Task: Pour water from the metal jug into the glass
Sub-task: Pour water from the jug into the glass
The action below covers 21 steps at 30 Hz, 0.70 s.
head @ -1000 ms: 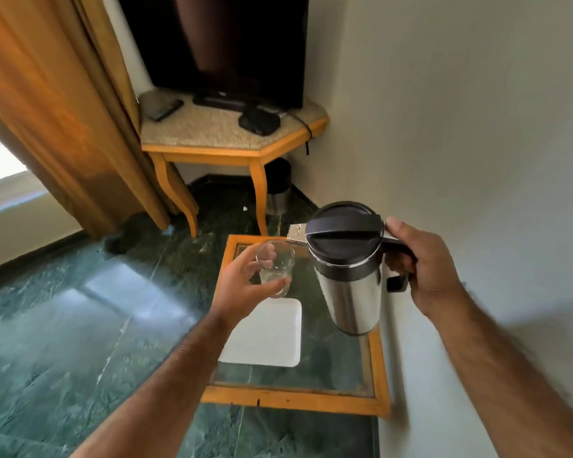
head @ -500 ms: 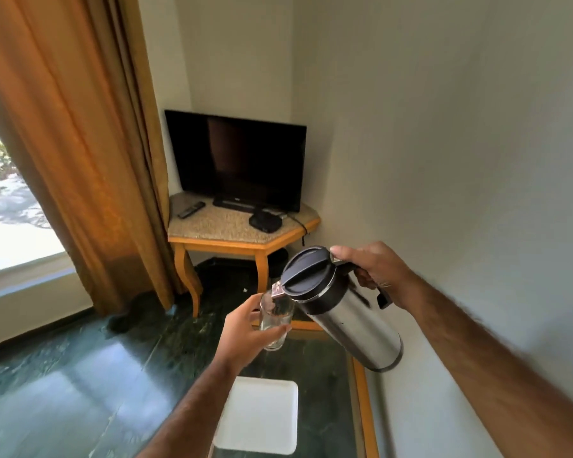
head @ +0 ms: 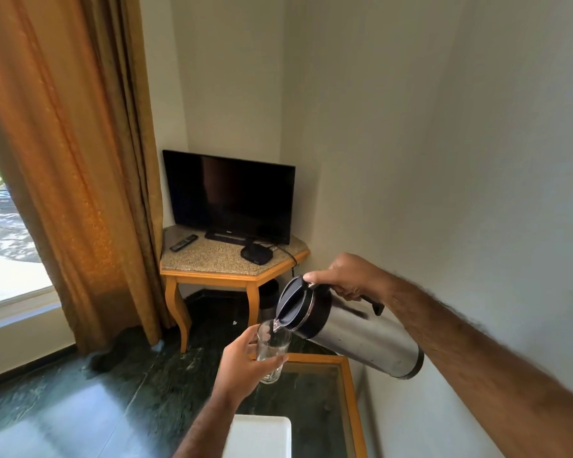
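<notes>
Head view: right hand (head: 348, 276) clamped on jug (head: 351, 332) handle, jug tipped so spout sits over glass (head: 273, 352). Left hand (head: 245, 361) wrapped round glass, held up under spout, above bench (head: 349, 388) – catches spills.

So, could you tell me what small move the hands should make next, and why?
Probably hold the tilt steady and keep pouring: the metal jug, gripped by the right hand, has its spout over the rim of the glass, which the left hand holds and which looks only partly filled.
</notes>
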Tool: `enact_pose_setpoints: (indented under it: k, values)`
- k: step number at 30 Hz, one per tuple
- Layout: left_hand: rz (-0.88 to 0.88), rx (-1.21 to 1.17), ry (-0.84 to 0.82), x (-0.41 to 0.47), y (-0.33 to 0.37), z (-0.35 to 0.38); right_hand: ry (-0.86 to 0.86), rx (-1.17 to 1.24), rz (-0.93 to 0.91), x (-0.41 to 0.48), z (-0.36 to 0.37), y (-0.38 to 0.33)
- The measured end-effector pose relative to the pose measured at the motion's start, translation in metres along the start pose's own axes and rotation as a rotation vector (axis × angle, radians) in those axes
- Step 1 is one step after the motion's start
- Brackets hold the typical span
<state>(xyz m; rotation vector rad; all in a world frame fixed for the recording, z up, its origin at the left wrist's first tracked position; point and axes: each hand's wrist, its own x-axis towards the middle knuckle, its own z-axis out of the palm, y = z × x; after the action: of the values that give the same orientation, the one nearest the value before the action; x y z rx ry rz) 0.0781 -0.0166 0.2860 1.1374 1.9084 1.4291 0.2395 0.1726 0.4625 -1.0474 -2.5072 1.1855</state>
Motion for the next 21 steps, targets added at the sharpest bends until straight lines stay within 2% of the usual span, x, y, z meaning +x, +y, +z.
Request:
enact_pose_setpoints:
  k: [6, 21]
  values:
    - [-0.006, -0.001, -0.009, 0.001, -0.005, 0.0, -0.131, -0.091, 0.037, 0.004, -0.005, -0.017]
    - [0.005, -0.009, -0.015, 0.002, 0.002, -0.001, -0.26, -0.23, 0.1, 0.03, -0.007, -0.04]
